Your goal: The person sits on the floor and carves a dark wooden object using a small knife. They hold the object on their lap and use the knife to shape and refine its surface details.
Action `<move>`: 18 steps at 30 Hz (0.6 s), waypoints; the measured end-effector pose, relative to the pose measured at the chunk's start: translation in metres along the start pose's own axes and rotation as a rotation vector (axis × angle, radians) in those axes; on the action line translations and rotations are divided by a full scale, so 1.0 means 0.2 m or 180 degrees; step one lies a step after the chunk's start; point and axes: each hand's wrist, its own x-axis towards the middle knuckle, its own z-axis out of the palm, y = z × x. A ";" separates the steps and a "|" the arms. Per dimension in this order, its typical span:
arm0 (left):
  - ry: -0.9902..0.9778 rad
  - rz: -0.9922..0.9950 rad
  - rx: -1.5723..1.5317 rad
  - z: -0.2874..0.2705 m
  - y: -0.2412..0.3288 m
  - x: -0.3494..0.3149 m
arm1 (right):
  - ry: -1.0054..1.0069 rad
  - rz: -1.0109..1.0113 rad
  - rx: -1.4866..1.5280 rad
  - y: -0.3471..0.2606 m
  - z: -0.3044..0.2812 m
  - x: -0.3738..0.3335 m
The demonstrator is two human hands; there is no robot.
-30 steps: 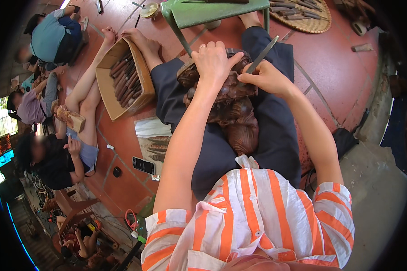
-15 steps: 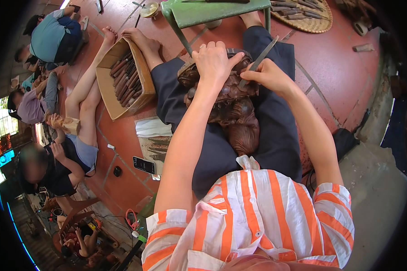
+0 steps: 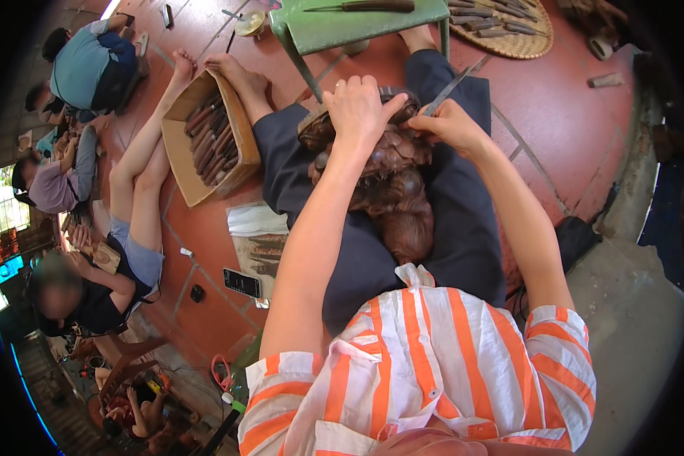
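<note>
A dark brown, deeply carved wood sculpture (image 3: 404,194) lies between my legs, its rounded end toward me. My left hand (image 3: 359,110) is closed over the far part of it, fingers curled over the edge and thumb stretched to the right. To the right, my right hand (image 3: 452,125) grips a narrow metal blade (image 3: 450,88), which looks like a knife or a scraper and points up and away to the right. The fingers of that hand are close against the sculpture's right side. Whether the blade's lower end touches the wood is hidden.
Beyond the sculpture stands a green stool (image 3: 357,29) with a carving tool (image 3: 376,6) on it. A round woven tray (image 3: 541,47) of tools lies far right. At left are a cardboard box (image 3: 245,156) of tools, a phone (image 3: 242,282) and a seated person (image 3: 102,285).
My right hand has shifted slightly, and the blade now leans farther right and shows less of its length. My left hand keeps its hold on the sculpture.
</note>
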 end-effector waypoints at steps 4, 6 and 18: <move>-0.0035 -0.0051 -0.0013 0.00 -0.01 0.01 | -0.0254 0.0060 -0.0095 -0.01 -0.03 0.00; -0.0042 -0.0053 -0.0041 -0.01 0.00 0.01 | -0.0351 -0.0184 -0.0405 -0.03 0.01 -0.02; -0.0094 -0.0114 -0.0052 -0.02 0.00 0.01 | -0.0282 -0.0212 -0.0369 -0.04 0.02 -0.03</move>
